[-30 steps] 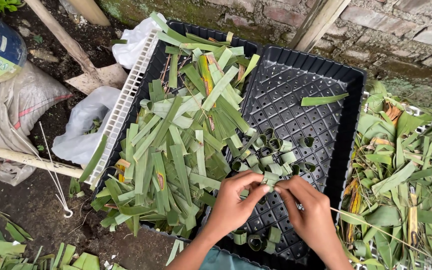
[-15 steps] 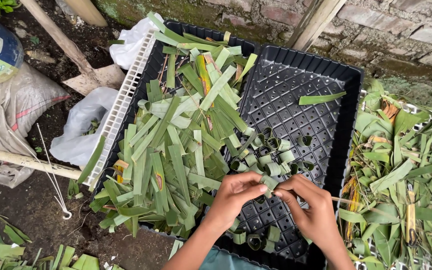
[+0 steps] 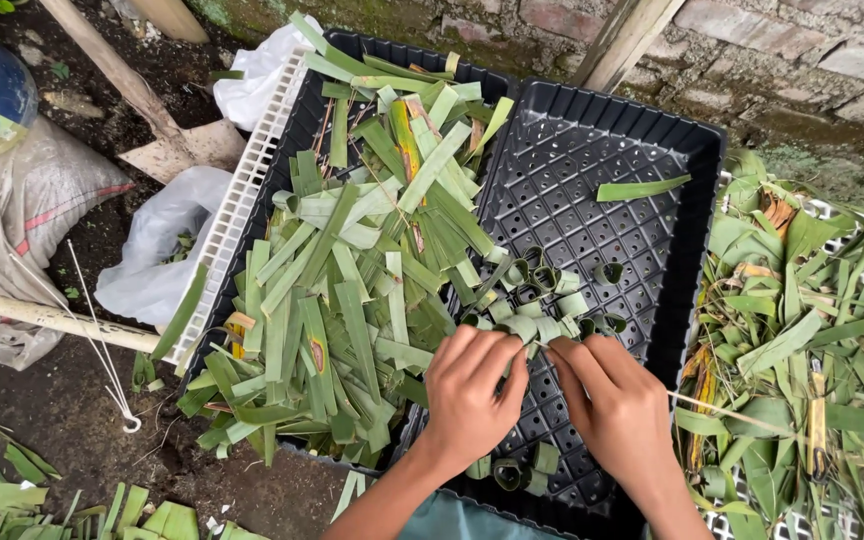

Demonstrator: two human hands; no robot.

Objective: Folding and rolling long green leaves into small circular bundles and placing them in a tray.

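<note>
Both palms down over the black tray: left hand and right hand fingertips meeting on rolled leaf ring, straight ahead; grip hidden, can't tell.

- white bag left of trays
- grey sack far left
- brick wall top
- wooden shovel
- leaf scraps on white mesh, right

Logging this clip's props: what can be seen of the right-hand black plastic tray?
The black plastic tray is rectangular, with a ribbed rim and a perforated grid floor. It lies flat beside a second tray heaped with cut leaf strips. It holds small rolled leaf rings and one loose strip. Both hands work over its near half.
</note>
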